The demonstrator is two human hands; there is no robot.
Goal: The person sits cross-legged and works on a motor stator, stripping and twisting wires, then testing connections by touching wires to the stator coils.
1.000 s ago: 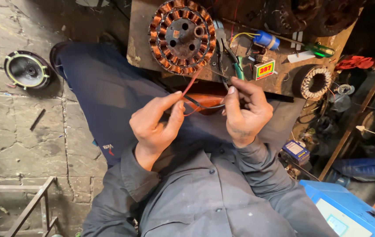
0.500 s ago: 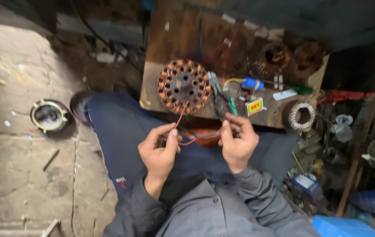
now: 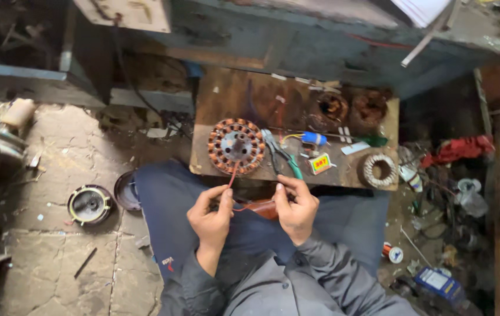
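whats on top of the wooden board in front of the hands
On the wooden board lie a copper-wound stator, green-handled pliers, a blue part, a small yellow-red packet, a pale wire coil and two rusty round parts at the back. The stator hides whatever lies beneath it.

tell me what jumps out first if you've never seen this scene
The round copper-wound stator on the wooden board draws the eye, with a red wire running down from it to the left hand. The right hand pinches the wire's other end just above the lap. Green-handled pliers lie right of the stator.
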